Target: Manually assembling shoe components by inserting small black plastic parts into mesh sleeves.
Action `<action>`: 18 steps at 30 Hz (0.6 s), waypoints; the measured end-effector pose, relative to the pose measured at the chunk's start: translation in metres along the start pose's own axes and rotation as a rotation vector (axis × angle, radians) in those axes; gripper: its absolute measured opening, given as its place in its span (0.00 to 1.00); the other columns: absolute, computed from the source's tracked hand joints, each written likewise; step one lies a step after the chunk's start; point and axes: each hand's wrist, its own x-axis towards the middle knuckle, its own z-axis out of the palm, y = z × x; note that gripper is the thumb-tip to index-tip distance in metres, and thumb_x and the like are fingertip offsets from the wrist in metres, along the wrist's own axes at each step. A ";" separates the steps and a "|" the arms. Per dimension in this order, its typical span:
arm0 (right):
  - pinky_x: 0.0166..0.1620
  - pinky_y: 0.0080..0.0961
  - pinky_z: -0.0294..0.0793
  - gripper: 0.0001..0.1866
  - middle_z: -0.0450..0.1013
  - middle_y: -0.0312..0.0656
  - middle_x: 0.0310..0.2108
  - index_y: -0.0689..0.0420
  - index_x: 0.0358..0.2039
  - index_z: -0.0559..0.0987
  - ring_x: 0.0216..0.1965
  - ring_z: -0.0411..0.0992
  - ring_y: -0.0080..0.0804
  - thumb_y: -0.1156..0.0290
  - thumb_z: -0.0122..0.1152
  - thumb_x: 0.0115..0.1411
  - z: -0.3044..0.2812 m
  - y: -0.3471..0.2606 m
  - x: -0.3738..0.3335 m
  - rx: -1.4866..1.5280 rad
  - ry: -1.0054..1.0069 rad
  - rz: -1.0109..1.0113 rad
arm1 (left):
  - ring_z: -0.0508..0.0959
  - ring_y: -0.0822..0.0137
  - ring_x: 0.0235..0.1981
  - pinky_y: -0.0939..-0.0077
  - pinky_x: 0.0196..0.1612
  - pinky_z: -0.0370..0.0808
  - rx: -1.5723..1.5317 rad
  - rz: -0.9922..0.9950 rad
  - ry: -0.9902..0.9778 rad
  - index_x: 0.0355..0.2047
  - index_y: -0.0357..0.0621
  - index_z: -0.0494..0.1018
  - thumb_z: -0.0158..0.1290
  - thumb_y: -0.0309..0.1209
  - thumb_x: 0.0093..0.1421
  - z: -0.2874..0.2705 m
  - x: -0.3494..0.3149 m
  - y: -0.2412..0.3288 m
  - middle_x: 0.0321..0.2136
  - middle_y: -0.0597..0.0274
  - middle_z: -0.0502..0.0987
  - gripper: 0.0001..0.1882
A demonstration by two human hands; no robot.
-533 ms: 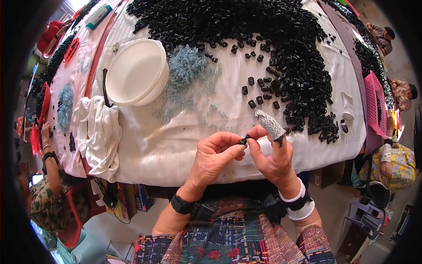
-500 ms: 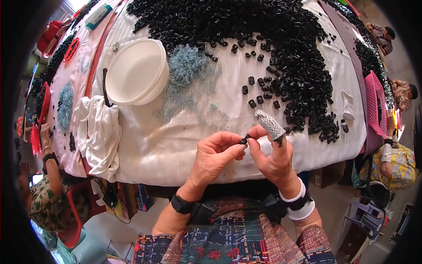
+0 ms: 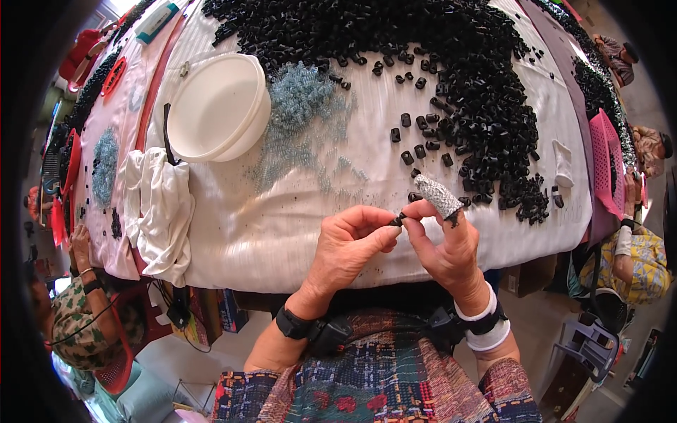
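My left hand (image 3: 344, 247) and my right hand (image 3: 451, 248) meet over the near part of the table. Between their fingertips they pinch a small black plastic piece (image 3: 399, 220), mostly covered by the fingers. A grey knitted finger cover (image 3: 437, 196) sits on my raised right index finger. Just past the hands lie loose black barrel-shaped parts (image 3: 407, 158) with holes in their sides. They spread out from a big heap of black plastic parts (image 3: 486, 120). Left of them is a pile of tiny pale blue coil springs (image 3: 300, 102), thinning out toward me.
A white plastic bowl (image 3: 185, 144) stands left of the springs, with a crumpled white cloth (image 3: 161, 211) nearer me. Pink baskets (image 3: 605, 151) line the right side. Co-workers sit at both sides, one in a camouflage sleeve (image 3: 77, 324), another in a yellow patterned top (image 3: 645, 268).
Both hands have shifted slightly right and up, still pinching a black piece together. The view has moved a little. At the left, the co-worker's hand has come lower.
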 end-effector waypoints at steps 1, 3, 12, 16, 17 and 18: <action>0.31 0.28 0.75 0.26 0.74 0.44 0.28 0.67 0.46 0.70 0.27 0.75 0.39 0.87 0.62 0.44 0.001 0.000 -0.001 0.002 0.000 0.002 | 0.77 0.77 0.29 0.83 0.34 0.76 0.001 -0.005 0.003 0.37 0.35 0.74 0.57 0.25 0.56 0.000 0.000 0.000 0.30 0.62 0.78 0.10; 0.31 0.27 0.75 0.26 0.74 0.44 0.27 0.67 0.47 0.70 0.27 0.75 0.38 0.87 0.63 0.44 0.001 0.000 -0.002 -0.022 0.014 -0.015 | 0.76 0.77 0.29 0.83 0.34 0.75 0.004 -0.003 0.006 0.37 0.35 0.74 0.57 0.25 0.56 0.001 -0.001 0.000 0.29 0.63 0.78 0.09; 0.34 0.24 0.75 0.23 0.76 0.42 0.28 0.65 0.45 0.70 0.29 0.76 0.30 0.87 0.62 0.46 -0.006 -0.005 -0.001 -0.060 -0.094 0.073 | 0.75 0.78 0.28 0.84 0.33 0.74 0.026 0.008 -0.008 0.37 0.34 0.75 0.57 0.25 0.55 0.001 -0.001 -0.003 0.29 0.63 0.78 0.09; 0.28 0.28 0.73 0.18 0.73 0.45 0.26 0.66 0.38 0.72 0.25 0.74 0.40 0.87 0.62 0.44 -0.004 -0.006 0.003 0.001 -0.045 0.074 | 0.76 0.76 0.28 0.84 0.33 0.75 -0.033 -0.038 -0.016 0.37 0.34 0.75 0.58 0.25 0.55 -0.001 0.001 0.000 0.29 0.62 0.78 0.10; 0.27 0.29 0.72 0.16 0.72 0.45 0.25 0.65 0.35 0.72 0.24 0.73 0.41 0.87 0.61 0.44 -0.004 -0.006 0.004 -0.026 -0.050 0.059 | 0.76 0.76 0.28 0.84 0.33 0.75 -0.031 -0.036 -0.015 0.37 0.34 0.75 0.58 0.25 0.55 -0.001 0.002 0.002 0.29 0.62 0.78 0.10; 0.26 0.30 0.71 0.14 0.71 0.46 0.24 0.65 0.33 0.72 0.24 0.72 0.42 0.87 0.61 0.44 -0.003 -0.006 0.005 -0.053 -0.056 0.043 | 0.77 0.75 0.29 0.83 0.33 0.75 -0.032 -0.060 -0.011 0.37 0.34 0.75 0.58 0.25 0.55 0.000 0.003 0.003 0.29 0.61 0.78 0.10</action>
